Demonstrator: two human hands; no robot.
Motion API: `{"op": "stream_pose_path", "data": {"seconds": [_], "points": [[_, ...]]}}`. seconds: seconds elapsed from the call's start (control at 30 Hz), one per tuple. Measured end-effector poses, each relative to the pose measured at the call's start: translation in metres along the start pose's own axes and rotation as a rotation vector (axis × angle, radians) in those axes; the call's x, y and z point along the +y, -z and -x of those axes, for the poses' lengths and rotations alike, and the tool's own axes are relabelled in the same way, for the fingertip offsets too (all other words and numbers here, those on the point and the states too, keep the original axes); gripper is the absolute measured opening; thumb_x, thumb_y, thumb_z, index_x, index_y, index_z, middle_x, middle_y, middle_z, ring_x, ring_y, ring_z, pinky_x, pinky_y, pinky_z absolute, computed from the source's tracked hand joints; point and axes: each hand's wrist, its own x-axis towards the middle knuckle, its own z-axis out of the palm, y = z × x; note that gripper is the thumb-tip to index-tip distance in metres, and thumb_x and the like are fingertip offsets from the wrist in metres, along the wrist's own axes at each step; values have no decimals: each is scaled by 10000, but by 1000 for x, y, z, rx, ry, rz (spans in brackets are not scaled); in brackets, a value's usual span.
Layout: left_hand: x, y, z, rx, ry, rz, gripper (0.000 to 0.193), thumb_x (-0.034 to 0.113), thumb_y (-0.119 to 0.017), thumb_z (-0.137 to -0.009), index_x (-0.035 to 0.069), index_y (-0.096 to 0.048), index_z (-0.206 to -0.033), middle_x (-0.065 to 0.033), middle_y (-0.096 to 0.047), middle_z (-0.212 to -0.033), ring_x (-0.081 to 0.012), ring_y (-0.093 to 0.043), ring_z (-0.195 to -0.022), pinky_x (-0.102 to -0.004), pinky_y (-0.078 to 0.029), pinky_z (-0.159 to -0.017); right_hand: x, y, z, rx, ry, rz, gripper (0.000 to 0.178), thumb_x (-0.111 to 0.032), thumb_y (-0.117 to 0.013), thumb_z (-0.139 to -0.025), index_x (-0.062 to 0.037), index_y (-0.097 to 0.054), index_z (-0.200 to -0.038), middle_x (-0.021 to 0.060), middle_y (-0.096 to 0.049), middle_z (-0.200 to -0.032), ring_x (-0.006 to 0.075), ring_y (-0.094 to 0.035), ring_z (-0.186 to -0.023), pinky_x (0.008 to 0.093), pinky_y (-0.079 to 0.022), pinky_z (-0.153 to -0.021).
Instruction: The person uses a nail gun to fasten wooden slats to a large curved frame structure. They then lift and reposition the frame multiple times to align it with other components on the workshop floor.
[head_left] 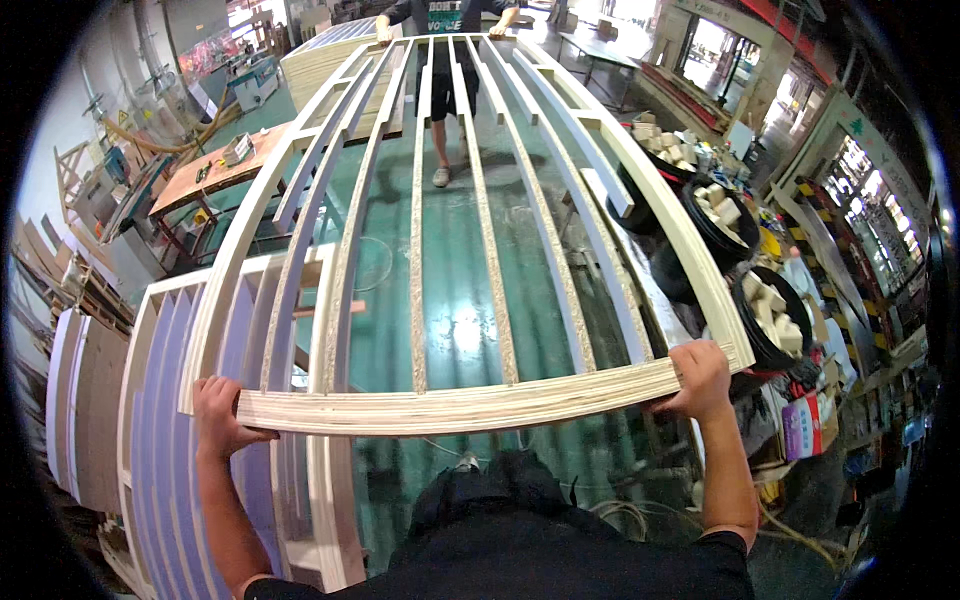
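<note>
So the biggest thing here is the glossy green floor (455, 290), showing through pretty much every gap. Above it there's a big pale wooden frame (485, 412), long slats running lengthwise with lavender strips along some of them, held up between two people, one at each end. Beyond its far end sits a chunky pale stack of boards (335, 85). Down on the left is another slatted frame (170, 400) with lavender boards in it; the held one overlaps it from this angle, and I can't tell if they touch. The co-worker (455, 20), dark shirt and dark shorts, is standing at the far end with both hands on the end rail. Off to the left there's a worktable (235, 172) with a brownish top and a few small bits on it. Over on the right, black tubs (742, 245) are loaded with wood blocks (772, 305), and a purple and white carton (803, 428) is sitting lower down.

Smallest of the main stuff, the wearer's hands: left hand (225, 415) is closed around the left end of the near rail, thumb low. Right hand (698, 380) is clamped near the right end, fingers curled over the top.
</note>
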Motion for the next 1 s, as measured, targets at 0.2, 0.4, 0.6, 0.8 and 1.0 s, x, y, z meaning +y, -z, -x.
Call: {"op": "stream_pose_path", "data": {"seconds": [0.2,0.4,0.6,0.8,1.0], "points": [[-62,-73,-167,-9,-27,0,808,727,-899,-373,78,-616,-763,-61,-571,-737,-290,-564,-739,-422,-409,-804,68,-109,-127,-134,-50,-29,912,-918,-667,-608,-37,-609,-836,127,-620,-805,362,-632,-767,473,-484,-704],[-114,-154,-300,-37,-10,-12,807,728,-889,-387,75,-623,-779,-68,-625,-789,-298,-600,-789,-423,-416,-827,137,-232,-244,-39,-22,-54,898,-913,-687,-567,-46,-589,-782,116,-601,-774,346,-607,-723,458,-461,-677],[-161,-218,-462,-54,-22,-56,819,732,-889,-372,85,-606,-787,-54,-601,-781,-286,-582,-778,-420,-406,-823,226,-335,-373,-26,-3,-69,922,-931,-635,-624,-29,-599,-815,132,-607,-784,352,-607,-731,465,-454,-670],[-241,-276,-623,-6,-55,-62,824,742,-882,-389,82,-603,-795,-52,-599,-775,-296,-589,-766,-425,-419,-801,289,-426,-531,-8,-6,-54,913,-858,-765,-526,-20,-608,-854,148,-615,-803,377,-622,-739,468,-474,-662],[-318,-348,-772,2,-47,-66,866,797,-835,-420,65,-616,-826,-74,-595,-783,-306,-597,-778,-414,-424,-787,344,-518,-668,-28,12,-26,904,-879,-752,-545,-34,-604,-831,126,-614,-800,358,-624,-737,459,-467,-660]]}}
